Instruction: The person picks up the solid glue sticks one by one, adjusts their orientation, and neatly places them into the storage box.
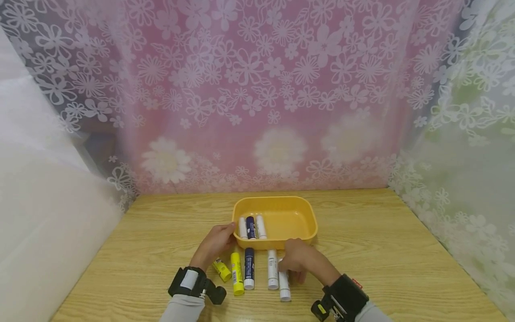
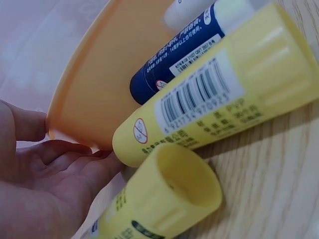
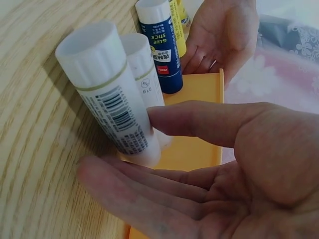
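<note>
My left hand (image 1: 219,239) grips the left side of a yellow plastic bin (image 1: 287,223), its thumb at the rim and its fingers against the outer wall. My right hand (image 1: 299,259) is around a white glue stick (image 1: 284,288) on the table; in the right wrist view the thumb is at its side and the other fingers stay extended. Left of that lie another white glue stick (image 1: 272,270), a navy glue stick (image 1: 249,268) and a yellow glue stick (image 1: 237,275). A second yellow glue stick (image 1: 222,269) lies slanted by my left wrist, partly hidden.
Inside the bin, at its left end, a navy glue stick (image 1: 251,228) leans between two white ones (image 1: 261,227). The wooden table (image 1: 382,250) extends to both sides. Behind it hangs a pink floral curtain (image 1: 225,112), with pale sheeting at left and right.
</note>
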The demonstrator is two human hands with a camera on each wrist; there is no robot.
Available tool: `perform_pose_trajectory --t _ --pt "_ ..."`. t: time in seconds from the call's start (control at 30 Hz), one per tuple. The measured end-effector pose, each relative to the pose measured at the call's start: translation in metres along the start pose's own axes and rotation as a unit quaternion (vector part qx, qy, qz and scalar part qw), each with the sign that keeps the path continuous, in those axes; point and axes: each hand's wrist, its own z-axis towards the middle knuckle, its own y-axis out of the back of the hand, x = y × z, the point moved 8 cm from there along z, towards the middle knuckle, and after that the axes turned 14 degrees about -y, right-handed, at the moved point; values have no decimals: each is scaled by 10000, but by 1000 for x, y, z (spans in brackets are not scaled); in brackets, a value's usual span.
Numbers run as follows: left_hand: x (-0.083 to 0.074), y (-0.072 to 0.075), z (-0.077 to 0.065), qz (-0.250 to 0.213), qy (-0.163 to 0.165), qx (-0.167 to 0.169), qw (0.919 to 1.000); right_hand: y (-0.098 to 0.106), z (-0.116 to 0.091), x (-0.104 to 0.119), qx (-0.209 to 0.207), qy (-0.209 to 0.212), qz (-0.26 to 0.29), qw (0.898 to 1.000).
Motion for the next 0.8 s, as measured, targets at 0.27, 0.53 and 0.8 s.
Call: perform_pose_trajectory --t 0.27,0.53,0.8 --pt "2 1 0 -4 0 -15 10000 -1 1 -1 -21 106 132 9999" --pt "3 1 0 0 34 -9 10000 -1 1 -1 -40 162 235 9996" --pt "3 1 1 -36 0 -11 10000 0 4 -3 -82 128 244 9996"
